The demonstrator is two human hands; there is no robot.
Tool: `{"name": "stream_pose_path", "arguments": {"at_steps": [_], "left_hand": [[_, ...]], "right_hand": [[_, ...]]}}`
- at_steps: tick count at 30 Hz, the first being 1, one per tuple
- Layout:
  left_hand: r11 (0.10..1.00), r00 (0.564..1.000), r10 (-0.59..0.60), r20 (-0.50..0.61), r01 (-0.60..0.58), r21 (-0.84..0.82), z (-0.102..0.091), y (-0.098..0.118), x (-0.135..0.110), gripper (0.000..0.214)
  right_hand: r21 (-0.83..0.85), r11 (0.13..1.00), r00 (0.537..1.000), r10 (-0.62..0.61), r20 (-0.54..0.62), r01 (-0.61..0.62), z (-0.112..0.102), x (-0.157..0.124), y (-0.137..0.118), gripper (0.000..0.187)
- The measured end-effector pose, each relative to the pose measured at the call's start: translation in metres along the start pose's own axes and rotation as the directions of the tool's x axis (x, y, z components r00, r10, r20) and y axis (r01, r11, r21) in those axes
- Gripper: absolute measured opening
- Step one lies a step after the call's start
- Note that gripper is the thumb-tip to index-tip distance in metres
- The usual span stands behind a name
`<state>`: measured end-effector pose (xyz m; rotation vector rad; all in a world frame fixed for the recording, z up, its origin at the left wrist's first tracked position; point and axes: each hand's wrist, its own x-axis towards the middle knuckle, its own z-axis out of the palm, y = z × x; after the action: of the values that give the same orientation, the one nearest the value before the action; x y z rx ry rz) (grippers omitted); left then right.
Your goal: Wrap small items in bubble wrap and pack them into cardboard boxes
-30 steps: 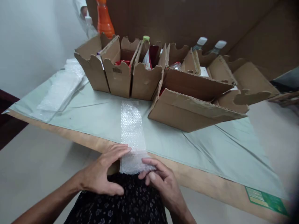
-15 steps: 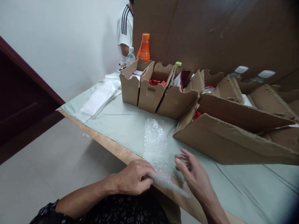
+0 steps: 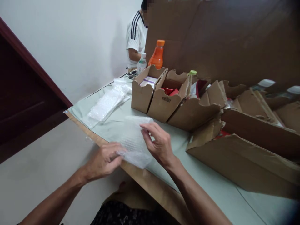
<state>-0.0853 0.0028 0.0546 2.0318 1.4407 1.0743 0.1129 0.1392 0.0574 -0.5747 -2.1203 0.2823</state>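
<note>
A strip of bubble wrap (image 3: pixel 134 142) lies over the near edge of the surface (image 3: pixel 107 133), its near end folded up and blurred. The left hand (image 3: pixel 106 159) pinches that near end between thumb and fingers, probably to keep the loose flap under control. The right hand (image 3: pixel 158 142) reaches over the right side of the strip, thumb and forefinger tips close together at it; whether they grip the film I cannot tell. More bubble wrap sheets (image 3: pixel 105 103) lie stacked to the far left, a place that seems to keep them flat and within the left hand's reach. Open cardboard boxes (image 3: pixel 142 98) stand side by side on the far right, mouths upward, likely so their contents stay accessible. The left forearm comes in low, wrist nearly straight; the right slants leftward, fingers curled.
</note>
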Motion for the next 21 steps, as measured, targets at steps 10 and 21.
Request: {"name": "stream_pose_path", "arguments": {"at_steps": [10,21], "left_hand": [[0.813,0.793,-0.345,-0.502,0.519,0.262,-0.096,-0.12,0.075,0.045],[0.699,0.742,-0.544,-0.392,0.659,0.276,-0.106,-0.16,0.106,0.017]], "right_hand": [[-0.214,0.976,0.989,0.057,0.138,-0.026,0.086,0.136,0.016,0.037],[-0.198,0.969,0.813,0.232,0.533,-0.147,0.07,0.027,0.01,0.04]]}}
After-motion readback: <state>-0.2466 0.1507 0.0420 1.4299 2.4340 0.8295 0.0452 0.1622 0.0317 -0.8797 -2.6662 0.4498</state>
